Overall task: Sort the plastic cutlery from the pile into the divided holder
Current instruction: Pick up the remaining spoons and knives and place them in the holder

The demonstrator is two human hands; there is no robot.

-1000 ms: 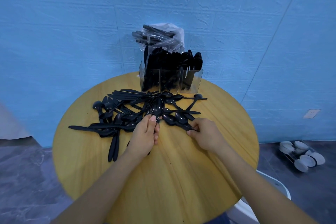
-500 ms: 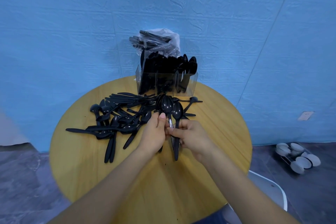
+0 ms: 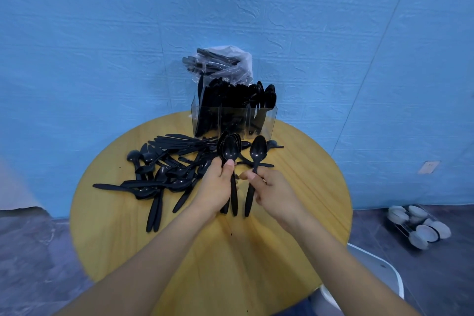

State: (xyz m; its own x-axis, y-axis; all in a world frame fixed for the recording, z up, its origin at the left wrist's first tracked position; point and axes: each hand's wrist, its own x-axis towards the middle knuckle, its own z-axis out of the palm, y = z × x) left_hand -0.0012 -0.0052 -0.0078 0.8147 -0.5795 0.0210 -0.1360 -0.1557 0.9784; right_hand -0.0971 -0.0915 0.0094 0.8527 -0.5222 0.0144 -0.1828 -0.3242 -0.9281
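My left hand (image 3: 216,187) grips a stacked bunch of black spoons (image 3: 230,151), bowls up, thumb on the front handle. Just to its right, my right hand (image 3: 266,188) holds a single black spoon (image 3: 257,153) upright by its handle. Both are raised above the round wooden table (image 3: 295,187), in front of the clear divided holder (image 3: 234,120), whose compartments hold black cutlery standing upright. The loose pile of black cutlery (image 3: 164,169) lies on the table to the left of my hands.
A clear plastic bag of black cutlery (image 3: 218,64) leans on the blue wall behind the holder. A white chair (image 3: 379,272) shows at the table's lower right. A rack of pale bowls (image 3: 418,223) sits on the grey floor at right.
Both hands have lifted their spoons off the pile. They came close together half a second ago; now they are slightly apart, with the spoon bowls raised towards the holder.
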